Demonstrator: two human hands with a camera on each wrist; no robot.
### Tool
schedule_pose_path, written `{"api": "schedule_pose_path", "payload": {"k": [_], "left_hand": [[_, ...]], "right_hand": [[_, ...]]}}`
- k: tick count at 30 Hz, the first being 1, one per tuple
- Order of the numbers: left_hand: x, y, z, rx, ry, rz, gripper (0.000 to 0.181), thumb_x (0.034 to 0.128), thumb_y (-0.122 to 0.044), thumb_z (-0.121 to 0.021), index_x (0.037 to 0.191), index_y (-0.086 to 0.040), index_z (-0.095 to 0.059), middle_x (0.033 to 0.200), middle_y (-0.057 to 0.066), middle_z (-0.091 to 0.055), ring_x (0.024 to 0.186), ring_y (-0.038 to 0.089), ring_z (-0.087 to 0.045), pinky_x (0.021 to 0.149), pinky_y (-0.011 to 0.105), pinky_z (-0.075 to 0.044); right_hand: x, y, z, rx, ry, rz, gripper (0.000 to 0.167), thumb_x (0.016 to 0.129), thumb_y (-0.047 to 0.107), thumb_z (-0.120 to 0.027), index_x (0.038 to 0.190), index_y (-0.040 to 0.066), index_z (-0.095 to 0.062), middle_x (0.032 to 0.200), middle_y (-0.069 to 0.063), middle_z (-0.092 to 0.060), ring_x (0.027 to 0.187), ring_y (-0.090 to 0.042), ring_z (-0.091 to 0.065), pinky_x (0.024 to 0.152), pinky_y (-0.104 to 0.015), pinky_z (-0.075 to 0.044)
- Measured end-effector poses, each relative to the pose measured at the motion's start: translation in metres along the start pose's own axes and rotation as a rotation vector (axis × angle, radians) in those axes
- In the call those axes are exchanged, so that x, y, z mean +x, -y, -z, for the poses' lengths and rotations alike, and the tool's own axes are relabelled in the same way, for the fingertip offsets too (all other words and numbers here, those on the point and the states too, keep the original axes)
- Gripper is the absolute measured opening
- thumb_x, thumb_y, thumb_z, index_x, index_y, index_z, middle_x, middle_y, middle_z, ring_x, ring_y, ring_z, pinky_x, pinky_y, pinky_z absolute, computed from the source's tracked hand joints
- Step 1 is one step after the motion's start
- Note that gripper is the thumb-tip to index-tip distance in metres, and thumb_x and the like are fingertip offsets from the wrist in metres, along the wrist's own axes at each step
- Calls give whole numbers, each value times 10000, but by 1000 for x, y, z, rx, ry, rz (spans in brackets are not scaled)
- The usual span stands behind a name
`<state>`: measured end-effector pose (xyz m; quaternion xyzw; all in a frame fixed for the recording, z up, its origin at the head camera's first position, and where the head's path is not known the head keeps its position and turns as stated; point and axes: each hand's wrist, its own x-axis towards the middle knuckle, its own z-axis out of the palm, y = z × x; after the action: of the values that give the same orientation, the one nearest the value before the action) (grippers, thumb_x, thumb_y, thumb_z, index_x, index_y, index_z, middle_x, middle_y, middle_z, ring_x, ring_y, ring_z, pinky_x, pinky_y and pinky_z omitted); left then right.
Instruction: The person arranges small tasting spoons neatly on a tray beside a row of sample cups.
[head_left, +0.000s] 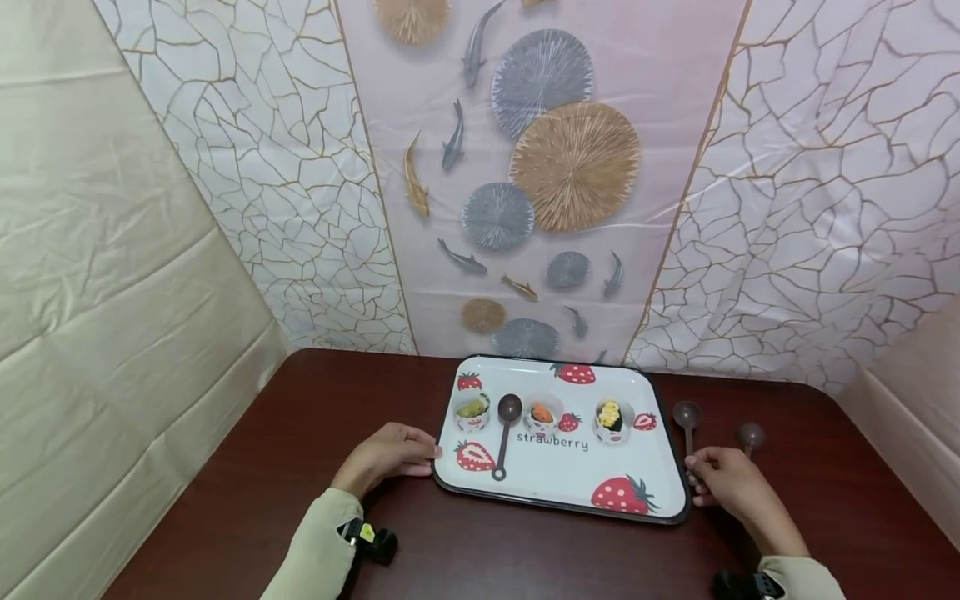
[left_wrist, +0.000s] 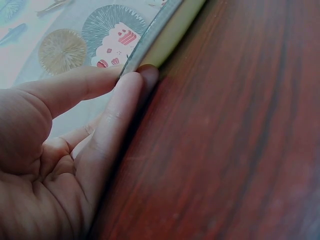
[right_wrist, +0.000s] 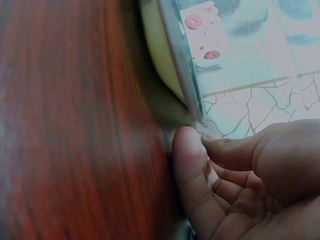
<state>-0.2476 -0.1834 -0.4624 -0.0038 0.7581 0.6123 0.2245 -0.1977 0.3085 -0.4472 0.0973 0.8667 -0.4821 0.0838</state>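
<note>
A white strawberry-print tray [head_left: 555,479] is stretching across the dark reddish worktop [head_left: 525,558], up by its far edge. Its long axis is running left to right and slanting a little, the right end lying slightly nearer the person; its printed word is facing them, right way up. The left hand [head_left: 390,456] is pinching the left short edge, thumb above and fingers beneath, and the right hand [head_left: 731,485] is pinching the opposite edge. Whether the tray is resting flat or rising a touch, I'm not able to tell. Three small cups are standing on it in a loose row: a green-topped cup [head_left: 472,414], an orange-topped cup [head_left: 542,415] and a yellow-topped cup [head_left: 610,421]. Between the first two a brown spoon [head_left: 505,437] is lying, bowl pointing away from the person, ringed handle end pointing back. Beyond the tray's right edge, a nearer spoon [head_left: 687,416] and an outer spoon [head_left: 750,435] are also pointing their bowls away, the right hand partly hiding their handles
</note>
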Motion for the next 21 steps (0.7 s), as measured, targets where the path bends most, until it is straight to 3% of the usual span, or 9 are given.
{"api": "schedule_pose_path", "payload": {"k": [13,21], "left_hand": [[2,0,0,-3,8,11,444,958,-114,-777,1309,126,-649,1181,171,-693,804,109,-733,777,285,-671],[1,1,0,7,-5,23,398,962,-114,-772,1276,110,-671,1115,152,-719,854,126,-722,780,287,-671]], "right_hand": [[-6,-2,15,62,35,0,346,1132,119,-466,1251,-192,-562,910,-45,-654,781,-149,-616,652,-299,-643],[-12,18,16,31,-5,99,333,1122,113,-514,1192,-200,-604,874,-21,-688,750,-137,-623,618,-287,-638]]}}
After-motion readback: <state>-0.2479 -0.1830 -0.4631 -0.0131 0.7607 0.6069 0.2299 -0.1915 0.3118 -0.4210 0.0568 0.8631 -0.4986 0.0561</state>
